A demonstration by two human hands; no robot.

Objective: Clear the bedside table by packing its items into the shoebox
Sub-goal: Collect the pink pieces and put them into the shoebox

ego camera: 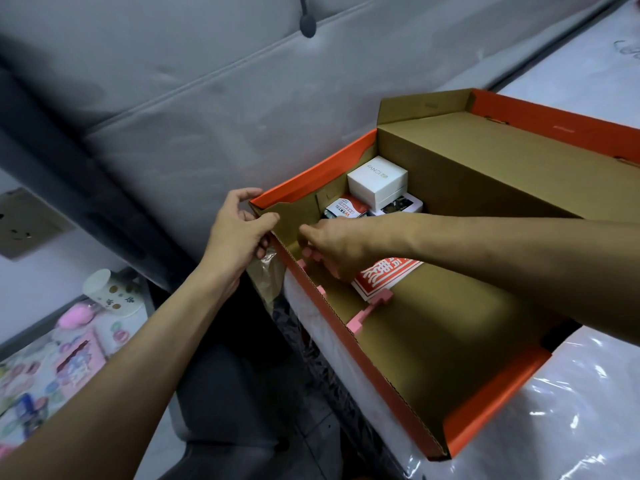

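First, on the bench (31, 332) at lower left, a paper cup (107, 289) among pink clutter. Next, left hand (235, 233) pinching the corner wall of the shoebox (311, 174). Inside, right hand (339, 251) curled round a pink frame (372, 308), white box (377, 183) behind. Shoebox open on the bed (571, 427).

**Left forearm** (138, 341): I see it rising bare from the near left edge toward the far right, with the wrist straight.
**Left hand** (239, 230): the back faces me. The thumb stretches rightward and the fingers are curled, pinching the far left corner of the shoebox (495, 400).
**Right forearm** (519, 258): it enters bare from the right edge and runs leftward, roughly level.
**Right hand** (336, 245): knuckles up, fingers curled downward, just right of my left hand. Whether they grip anything I cannot tell.
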